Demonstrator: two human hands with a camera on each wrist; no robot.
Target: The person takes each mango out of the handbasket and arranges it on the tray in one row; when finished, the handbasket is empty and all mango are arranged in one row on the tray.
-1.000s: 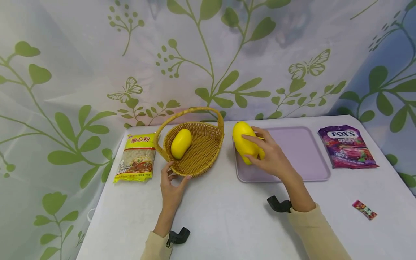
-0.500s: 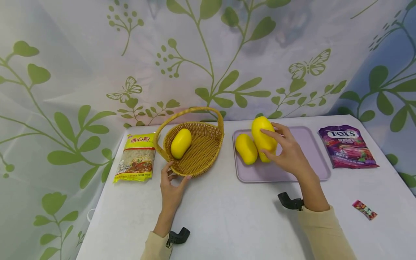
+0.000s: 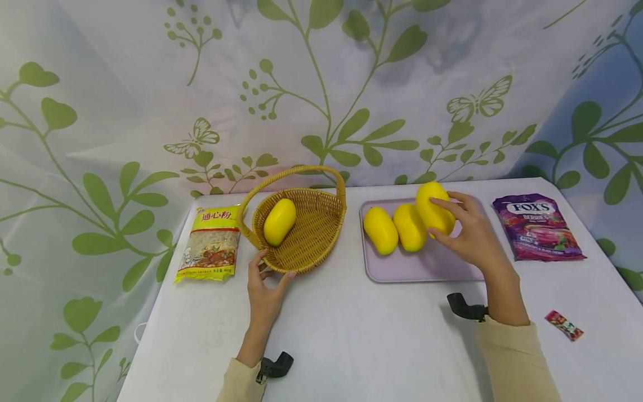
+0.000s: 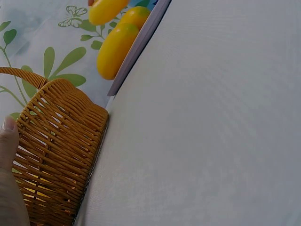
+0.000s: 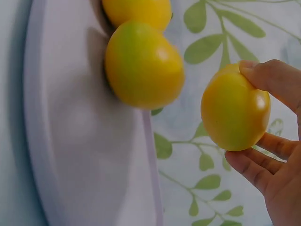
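Note:
My right hand (image 3: pixel 469 234) pinches a yellow mango (image 3: pixel 435 207) between thumb and fingers, raised over the right part of the lilac tray (image 3: pixel 422 273). The right wrist view shows the held mango (image 5: pixel 235 110) apart from the tray floor. Two more mangoes lie side by side in the tray, one at the left (image 3: pixel 380 230) and one beside it (image 3: pixel 409 227). My left hand (image 3: pixel 266 296) grips the near rim of the wicker basket (image 3: pixel 316 234), its thumb against the weave in the left wrist view. One mango (image 3: pixel 280 222) rests in the basket's left side.
A yellow pasta packet (image 3: pixel 211 243) lies left of the basket. Right of the tray is a purple Fox's candy bag (image 3: pixel 537 226), with a small red wrapped candy (image 3: pixel 564 325) nearer the front. A leaf-patterned cloth (image 3: pixel 382 111) hangs behind the white table.
My right hand has carried its mango rightward, from over the tray's left edge to its right part, uncovering the two mangoes in the tray. The left hand and basket have stayed put.

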